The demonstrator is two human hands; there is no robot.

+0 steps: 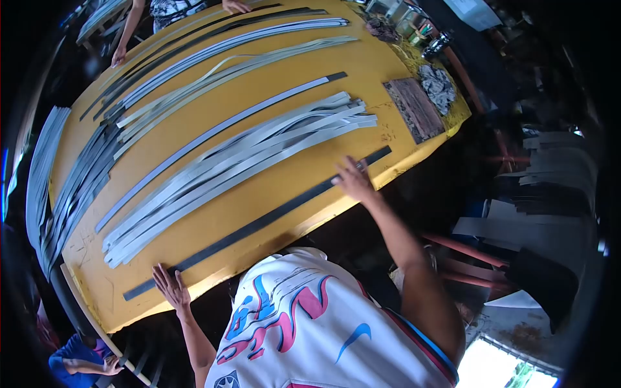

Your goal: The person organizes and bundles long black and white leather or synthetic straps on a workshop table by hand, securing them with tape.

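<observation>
Yellow tabletop (213, 113), large, curved by the lens; far-left edge runs into dark vignette. Across it, long strips laid roughly parallel. Biggest group: pale grey strip bundle (239, 174) mid-table, ends fanned at upper right. Beyond it a single grey strip with dark tip (220, 129), then more grey and dark strips (213, 55) toward the far edge; count not clear where they overlap. Stack of strips (45, 168) hangs over the left edge, partly lost in shadow.

Nearest the person: long dark strip (259, 223), flat on the table along the near edge, both ends pinned. Right hand (354, 179) rests on its upper-right part, fingers spread and pressed flat, not closed around it. Left hand (170, 284) lies on the lower-left part, fingers apart, palm down.

White printed shirt (310, 323) blocks the table edge below. Brown woven mat (415, 108) and grey rag (438, 87) at the right corner. Another person's hands (236, 6) at the far edge, body cut off. Clutter top right too small to identify.
</observation>
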